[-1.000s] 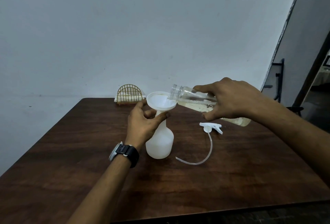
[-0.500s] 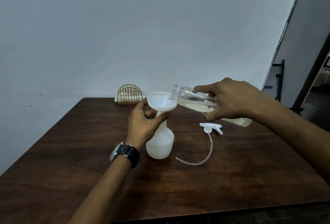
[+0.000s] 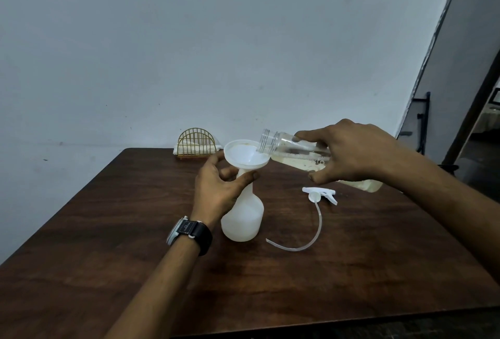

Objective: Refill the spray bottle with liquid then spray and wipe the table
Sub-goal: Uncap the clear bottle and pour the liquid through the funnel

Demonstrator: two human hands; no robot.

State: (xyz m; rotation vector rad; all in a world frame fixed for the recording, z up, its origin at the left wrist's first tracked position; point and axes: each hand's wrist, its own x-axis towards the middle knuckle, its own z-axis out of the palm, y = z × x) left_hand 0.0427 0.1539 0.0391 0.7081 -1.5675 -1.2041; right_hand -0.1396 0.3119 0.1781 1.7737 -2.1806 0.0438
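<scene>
A white translucent spray bottle (image 3: 243, 217) stands upright on the dark wooden table (image 3: 108, 230), with a white funnel (image 3: 243, 154) set in its neck. My left hand (image 3: 219, 190) grips the neck just under the funnel. My right hand (image 3: 349, 154) holds a clear bottle (image 3: 286, 146) of pale yellowish liquid, tilted almost flat, its open mouth over the funnel's right rim. The white trigger head (image 3: 319, 194) with its long curved tube lies on the table to the right of the spray bottle.
A gold wire napkin holder (image 3: 196, 144) with white napkins stands at the table's far edge against the wall. A black metal stand (image 3: 422, 125) and a doorway are off to the right, beyond the table.
The clear bottle has shifted slightly to the right and stays tilted at the funnel. My left hand keeps its hold on the spray bottle's neck.
</scene>
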